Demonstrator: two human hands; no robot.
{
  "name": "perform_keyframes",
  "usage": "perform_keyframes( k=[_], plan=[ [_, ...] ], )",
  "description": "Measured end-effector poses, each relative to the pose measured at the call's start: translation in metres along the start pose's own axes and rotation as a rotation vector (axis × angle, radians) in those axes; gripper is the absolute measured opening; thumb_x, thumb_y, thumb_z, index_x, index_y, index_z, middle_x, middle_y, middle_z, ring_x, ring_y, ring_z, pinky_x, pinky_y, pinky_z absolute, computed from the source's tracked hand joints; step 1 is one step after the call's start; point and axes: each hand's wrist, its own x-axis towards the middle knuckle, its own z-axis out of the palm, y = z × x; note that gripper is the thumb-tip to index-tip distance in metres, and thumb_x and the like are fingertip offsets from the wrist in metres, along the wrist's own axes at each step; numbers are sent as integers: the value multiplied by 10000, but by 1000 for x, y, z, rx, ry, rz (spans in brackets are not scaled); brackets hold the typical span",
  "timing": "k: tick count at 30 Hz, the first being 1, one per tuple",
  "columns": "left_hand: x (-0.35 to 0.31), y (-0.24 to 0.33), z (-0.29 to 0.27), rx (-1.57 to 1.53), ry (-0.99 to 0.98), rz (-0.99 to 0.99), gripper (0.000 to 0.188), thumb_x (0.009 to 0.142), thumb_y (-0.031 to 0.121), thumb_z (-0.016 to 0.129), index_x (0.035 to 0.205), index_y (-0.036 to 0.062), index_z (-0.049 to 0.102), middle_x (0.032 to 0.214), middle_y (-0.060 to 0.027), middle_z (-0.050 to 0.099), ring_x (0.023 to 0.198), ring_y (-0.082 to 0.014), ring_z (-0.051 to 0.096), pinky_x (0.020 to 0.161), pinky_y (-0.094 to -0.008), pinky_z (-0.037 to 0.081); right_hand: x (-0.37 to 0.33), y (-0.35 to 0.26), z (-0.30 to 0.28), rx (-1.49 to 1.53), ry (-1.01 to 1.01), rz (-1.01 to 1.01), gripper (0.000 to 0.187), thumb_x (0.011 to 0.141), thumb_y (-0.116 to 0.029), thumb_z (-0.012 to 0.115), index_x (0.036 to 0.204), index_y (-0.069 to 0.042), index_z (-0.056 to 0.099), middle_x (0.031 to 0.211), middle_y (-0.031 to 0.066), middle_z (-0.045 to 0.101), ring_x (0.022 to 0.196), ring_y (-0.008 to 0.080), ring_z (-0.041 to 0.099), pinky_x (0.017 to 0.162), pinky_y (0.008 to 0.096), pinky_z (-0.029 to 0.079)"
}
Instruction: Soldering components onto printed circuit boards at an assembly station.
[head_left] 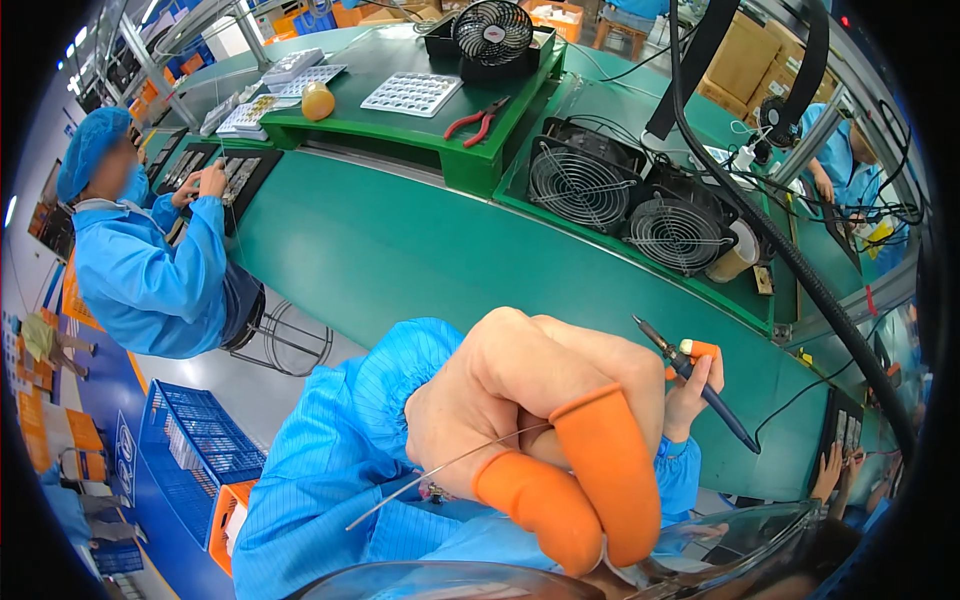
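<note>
My left hand (pixel 510 380) is raised close in front of the view, with orange finger cots (pixel 605 455) on its thumb and forefinger. These two fingers are pinched together at the lower edge, beside a clear eyewear lens (pixel 740 535). A thin silvery solder wire (pixel 420 480) passes through this hand and sticks out toward the lower left. Farther right, my right hand (pixel 688 398), partly hidden behind the left, grips a soldering iron (pixel 730 420) by its dark blue handle, tip pointing up and left. One of its fingers wears an orange cot.
A green bench (pixel 350 240) runs across, with two caged fans (pixel 680 235) behind it. On a raised green shelf (pixel 400 60) lie red-handled pliers (pixel 478 122), a white tray (pixel 412 94) and a small fan (pixel 492 35). A co-worker (pixel 150 260) sits left; a black cable (pixel 790 260) hangs at right.
</note>
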Motion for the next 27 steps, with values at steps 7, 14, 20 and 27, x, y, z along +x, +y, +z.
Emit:
perform_keyframes(
  k=[7,14,20,27],
  plan=[
    [11,-5,-2,107,-186,13,280,633,126,761,826,-41,645,750,-87,558,653,-173,481,698,-318,365,3,5,3,62,85,2,392,878,-329,467,911,46,575,664,56,561,518,98,516,445,182,376],
    [5,9,7,211,-223,-85,254,666,67,734,854,-71,632,805,-165,591,609,-204,534,658,-305,422,-2,-9,3,-1,-8,-20,304,897,-300,425,839,-17,517,658,-4,468,504,46,429,410,163,308],
    [9,-5,12,214,-148,20,258,653,128,751,785,-54,625,746,-191,573,469,-153,511,400,-242,427,-2,-5,-7,51,-5,-17,370,885,-302,461,906,45,588,665,59,568,510,100,511,449,191,374],
    [16,-4,17,166,-249,-20,205,674,107,739,769,-31,620,746,-134,558,591,-165,503,540,-260,411,0,-5,3,-7,127,-42,365,884,-312,453,860,31,575,639,37,536,497,87,497,434,174,355]
  ],
)
